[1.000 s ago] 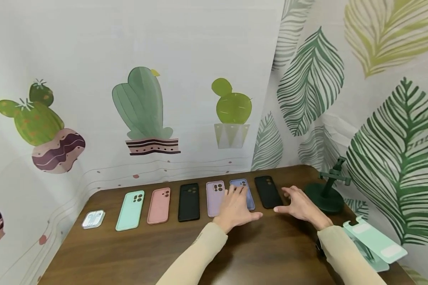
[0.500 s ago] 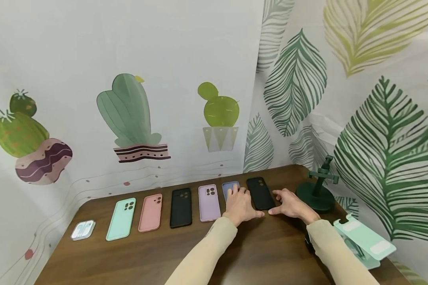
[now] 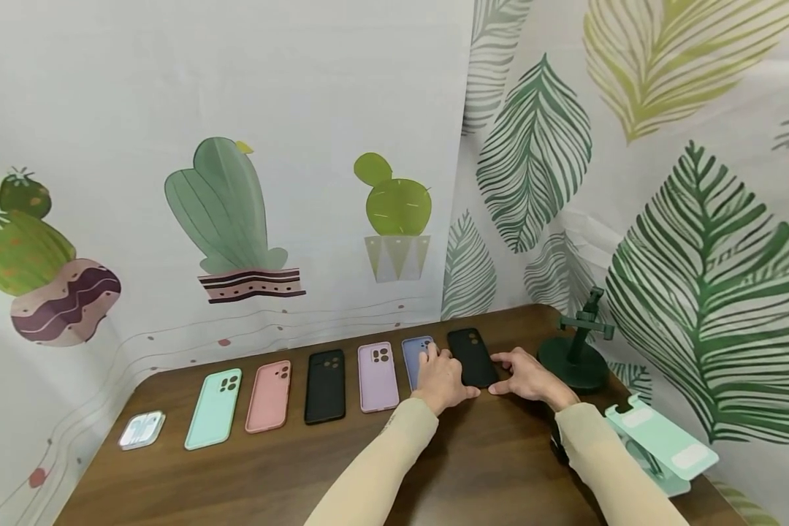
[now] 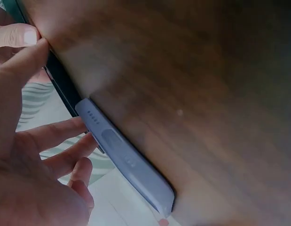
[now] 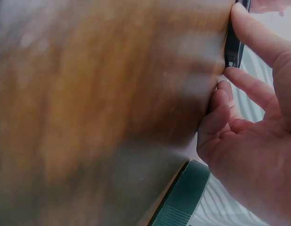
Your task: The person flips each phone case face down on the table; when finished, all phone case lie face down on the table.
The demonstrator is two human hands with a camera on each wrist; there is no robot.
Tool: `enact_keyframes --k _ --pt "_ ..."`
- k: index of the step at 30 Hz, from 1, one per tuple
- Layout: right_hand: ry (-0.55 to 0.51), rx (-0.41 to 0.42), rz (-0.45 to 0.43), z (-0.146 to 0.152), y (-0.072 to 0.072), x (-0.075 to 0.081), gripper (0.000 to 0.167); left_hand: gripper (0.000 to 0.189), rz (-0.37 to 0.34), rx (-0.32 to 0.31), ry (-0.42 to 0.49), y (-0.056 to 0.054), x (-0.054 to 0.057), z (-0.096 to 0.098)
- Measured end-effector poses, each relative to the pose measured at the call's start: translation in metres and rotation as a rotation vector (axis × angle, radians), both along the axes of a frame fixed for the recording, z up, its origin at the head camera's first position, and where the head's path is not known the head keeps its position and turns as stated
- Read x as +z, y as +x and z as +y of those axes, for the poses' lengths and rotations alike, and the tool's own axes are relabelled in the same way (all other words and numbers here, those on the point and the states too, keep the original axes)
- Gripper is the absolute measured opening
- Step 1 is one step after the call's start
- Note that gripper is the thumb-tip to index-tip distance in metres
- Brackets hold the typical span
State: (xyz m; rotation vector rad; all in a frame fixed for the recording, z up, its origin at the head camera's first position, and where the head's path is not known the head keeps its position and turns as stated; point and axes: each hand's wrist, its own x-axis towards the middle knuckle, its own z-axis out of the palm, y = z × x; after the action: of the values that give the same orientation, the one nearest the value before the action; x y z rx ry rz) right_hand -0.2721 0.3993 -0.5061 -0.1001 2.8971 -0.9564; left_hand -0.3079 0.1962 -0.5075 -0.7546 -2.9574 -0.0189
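Observation:
In the head view my left hand lies over the lower part of a blue phone case. Its fingertips touch the case's side in the left wrist view, where the blue phone case shows its button edge. The left thumb reaches the near end of a black phone case beside it. My right hand is at that black case's lower right corner, thumb at the near end and index finger along the side. The right wrist view shows both fingertips on the black phone case, other fingers bent.
Left of the hands lie a lilac case, another black case, a pink case, a mint case and a small clear case. A dark green stand and a mint phone stand are at right.
The right hand has closed in on the black case until thumb and finger meet its edge. The left hand has shifted right, from beside the lilac case onto the blue one.

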Motion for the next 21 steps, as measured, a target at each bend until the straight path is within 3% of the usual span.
enact_keyframes --k 8,13,21 --pt "-0.043 0.011 0.005 0.0011 0.0014 -0.0006 0.072 0.053 -0.069 0.044 0.12 0.0017 0.0002 0.0059" --pt "-0.083 0.005 0.003 0.0033 0.003 -0.0034 0.072 0.048 -0.115 0.04 0.217 0.0024 -0.0007 0.0047" --pt "-0.174 -0.01 0.022 0.0039 0.0069 -0.0021 0.066 0.058 -0.125 0.048 0.385 0.0042 0.0008 0.0044"
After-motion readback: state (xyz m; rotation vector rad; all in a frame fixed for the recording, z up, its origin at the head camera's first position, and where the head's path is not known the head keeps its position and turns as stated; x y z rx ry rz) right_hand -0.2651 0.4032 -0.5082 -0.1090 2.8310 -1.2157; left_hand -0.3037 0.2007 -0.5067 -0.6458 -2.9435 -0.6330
